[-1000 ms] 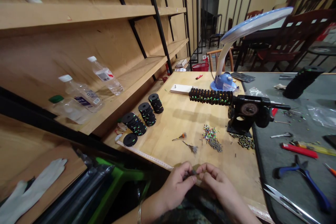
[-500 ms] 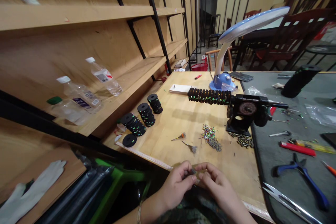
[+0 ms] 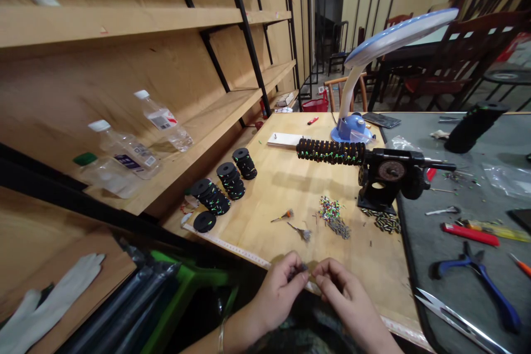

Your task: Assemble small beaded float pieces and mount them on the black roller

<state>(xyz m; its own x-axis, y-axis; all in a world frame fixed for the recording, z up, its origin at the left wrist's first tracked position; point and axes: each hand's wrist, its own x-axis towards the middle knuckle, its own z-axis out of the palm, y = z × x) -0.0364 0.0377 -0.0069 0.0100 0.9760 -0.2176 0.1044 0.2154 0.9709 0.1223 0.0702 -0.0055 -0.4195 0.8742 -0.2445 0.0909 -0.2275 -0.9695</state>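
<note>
My left hand (image 3: 284,290) is closed in a pinch at the table's front edge, with a small greyish thing just showing at its fingertips, too small to name. Facing it a short gap away, my right hand (image 3: 341,290) has thumb and forefinger pinched together; what they hold, if anything, I cannot make out. Beyond the hands lie two small feathery tufts on thin stems, one orange-tipped (image 3: 286,214) and one grey (image 3: 302,232). To their right are a heap of coloured beads (image 3: 329,209) and a pile of small grey pieces (image 3: 339,228).
A black winding device (image 3: 384,171) carries a row of dark foam spools (image 3: 332,152). Stacked foam spools (image 3: 211,197) line the left edge. A blue lamp (image 3: 352,128) stands behind. Blue-handled pliers (image 3: 477,276), scissors (image 3: 456,321) and a red cutter (image 3: 470,234) lie on the grey mat.
My hands have drawn slightly apart; the right fingertips have moved a little to the right, away from the left ones. Things on the table look the same.
</note>
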